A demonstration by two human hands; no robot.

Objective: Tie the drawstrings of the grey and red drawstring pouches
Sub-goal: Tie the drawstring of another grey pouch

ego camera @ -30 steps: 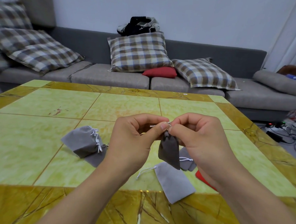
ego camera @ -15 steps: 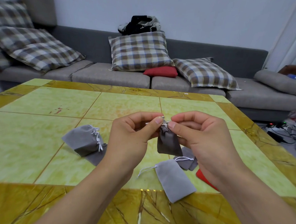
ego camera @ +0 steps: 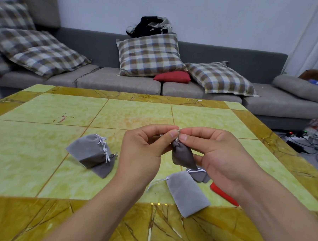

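A small grey pouch (ego camera: 183, 155) hangs in the air above the table, its neck cinched. My left hand (ego camera: 143, 151) and my right hand (ego camera: 219, 154) both pinch its white drawstring at the top, fingertips almost touching. Below it a flat grey pouch (ego camera: 187, 192) lies with its string loose. Another grey pouch (ego camera: 199, 175) lies partly hidden beside it. A red pouch (ego camera: 222, 193) peeks out under my right wrist. At the left lies a pile of grey pouches (ego camera: 92, 154) with knotted white strings.
The table (ego camera: 62, 115) has yellow-green tiles and a brown marbled border. Behind it stands a grey sofa (ego camera: 119, 81) with checked cushions and a red cushion (ego camera: 172, 76). Cables (ego camera: 304, 142) lie on the floor at the right.
Both hands have risen a little with the grey pouch and moved closer together at the string. The pouches on the table have not moved.
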